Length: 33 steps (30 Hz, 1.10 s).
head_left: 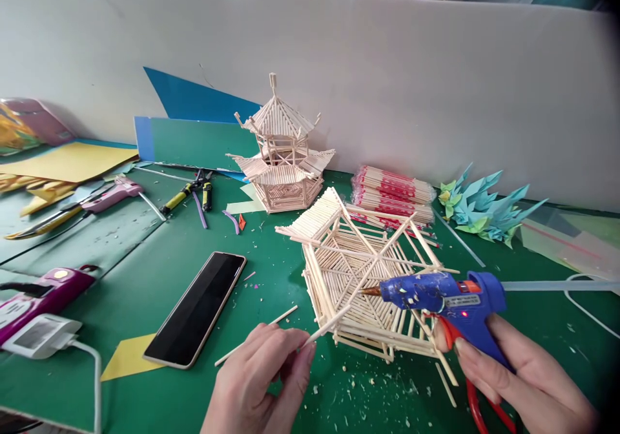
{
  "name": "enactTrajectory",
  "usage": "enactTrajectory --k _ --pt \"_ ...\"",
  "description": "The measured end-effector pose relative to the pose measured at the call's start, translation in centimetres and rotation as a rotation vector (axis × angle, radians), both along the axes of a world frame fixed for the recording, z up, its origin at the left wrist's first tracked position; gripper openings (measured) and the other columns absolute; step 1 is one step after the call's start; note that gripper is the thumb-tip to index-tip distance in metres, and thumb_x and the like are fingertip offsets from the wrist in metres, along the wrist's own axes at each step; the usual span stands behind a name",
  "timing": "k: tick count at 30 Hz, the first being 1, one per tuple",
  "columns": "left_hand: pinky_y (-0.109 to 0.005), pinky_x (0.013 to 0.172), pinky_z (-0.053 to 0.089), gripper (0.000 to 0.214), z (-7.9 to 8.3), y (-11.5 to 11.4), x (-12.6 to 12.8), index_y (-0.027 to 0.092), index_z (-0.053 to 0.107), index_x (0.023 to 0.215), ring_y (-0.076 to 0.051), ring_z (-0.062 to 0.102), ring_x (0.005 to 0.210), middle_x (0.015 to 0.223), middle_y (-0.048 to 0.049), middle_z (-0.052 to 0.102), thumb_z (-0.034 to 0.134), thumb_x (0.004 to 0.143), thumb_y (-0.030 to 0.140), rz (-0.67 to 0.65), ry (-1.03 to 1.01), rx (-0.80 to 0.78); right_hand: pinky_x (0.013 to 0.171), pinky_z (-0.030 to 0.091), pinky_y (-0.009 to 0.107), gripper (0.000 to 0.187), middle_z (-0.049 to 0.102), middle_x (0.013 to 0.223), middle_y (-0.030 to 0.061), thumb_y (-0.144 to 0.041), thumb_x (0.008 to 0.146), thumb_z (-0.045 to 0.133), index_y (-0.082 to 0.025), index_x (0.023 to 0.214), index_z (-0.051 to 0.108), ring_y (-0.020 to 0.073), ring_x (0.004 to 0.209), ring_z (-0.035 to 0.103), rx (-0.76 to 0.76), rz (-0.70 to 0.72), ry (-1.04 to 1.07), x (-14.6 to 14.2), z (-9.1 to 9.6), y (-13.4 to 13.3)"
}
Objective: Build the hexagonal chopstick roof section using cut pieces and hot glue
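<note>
My left hand (pixel 261 379) pinches a thin wooden stick (pixel 328 324) whose far end rests against the near edge of a six-sided stick frame (pixel 358 272) lying on the green mat. My right hand (pixel 523 376) grips a blue hot glue gun (pixel 440 295). Its nozzle points left over the middle of the frame. A clear glue stick (pixel 557 285) pokes out of the gun's back. Behind the frame stands a finished stick pagoda (pixel 283 156).
A black phone (pixel 196 308) lies left of my hands, with a loose stick (pixel 256 343) beside it. Packs of chopsticks (pixel 392 192), paper cranes (pixel 484 208), pliers (pixel 186 195), a pink glue gun (pixel 111 195), a purple device (pixel 43 295) and coloured paper sheets (pixel 68 159) sit around.
</note>
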<state>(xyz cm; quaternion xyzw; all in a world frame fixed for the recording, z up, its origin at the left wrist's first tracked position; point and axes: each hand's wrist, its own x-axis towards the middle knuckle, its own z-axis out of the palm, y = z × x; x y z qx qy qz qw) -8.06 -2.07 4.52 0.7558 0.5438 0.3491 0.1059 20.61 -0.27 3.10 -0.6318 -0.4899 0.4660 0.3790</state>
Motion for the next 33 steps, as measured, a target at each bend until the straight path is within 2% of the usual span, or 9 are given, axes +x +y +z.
enactTrajectory --k 5,12,19,28,33 --pt "-0.018 0.050 0.041 0.008 0.0 -0.1 0.0 0.019 0.054 0.076 -0.009 0.045 0.049 0.057 0.0045 0.050 0.054 0.081 0.014 0.005 0.025 -0.016 0.044 0.041 0.025 0.035 0.059 0.058 0.0005 -0.049 0.076 0.060 -0.026 0.102 0.061 0.0161 0.048 0.050 -0.158 -0.020 0.084 -0.4 -0.2 0.1" --pt "-0.017 0.051 0.041 0.009 0.5 0.1 0.2 0.019 0.054 0.077 -0.009 0.045 0.050 0.058 0.0038 0.052 0.052 0.081 0.011 -0.013 0.034 -0.004 0.051 0.044 0.026 0.033 0.056 0.059 0.0002 -0.047 0.079 0.059 -0.026 0.105 0.059 0.0179 0.056 0.052 -0.216 0.078 0.124 -0.3 0.7 0.6" --pt "-0.019 0.051 0.041 0.012 0.5 0.3 0.1 0.019 0.054 0.074 -0.009 0.045 0.050 0.057 0.0036 0.050 0.049 0.083 0.013 -0.014 0.050 -0.020 0.044 0.040 0.026 0.036 0.054 0.054 -0.0011 -0.050 0.075 0.061 -0.026 0.102 0.060 0.0161 0.049 0.048 -0.135 -0.058 0.142 -1.5 0.3 0.3" --pt "-0.019 0.050 0.037 0.017 1.3 0.5 0.3 0.019 0.056 0.072 -0.010 0.041 0.051 0.057 0.0038 0.046 0.046 0.084 0.010 -0.050 0.042 -0.061 0.047 0.041 0.026 0.029 0.058 0.060 0.0015 -0.048 0.078 0.058 -0.025 0.095 0.063 0.0175 0.051 0.049 -0.190 0.093 0.073 -0.7 1.0 0.8" --pt "-0.019 0.051 0.038 0.018 1.3 0.5 0.3 0.019 0.054 0.072 -0.010 0.042 0.052 0.057 0.0034 0.047 0.046 0.084 0.011 -0.044 0.032 -0.071 0.047 0.041 0.026 0.030 0.055 0.054 -0.0003 -0.048 0.078 0.058 -0.026 0.099 0.061 0.0171 0.050 0.049 -0.173 0.053 0.078 -0.9 0.5 0.6"
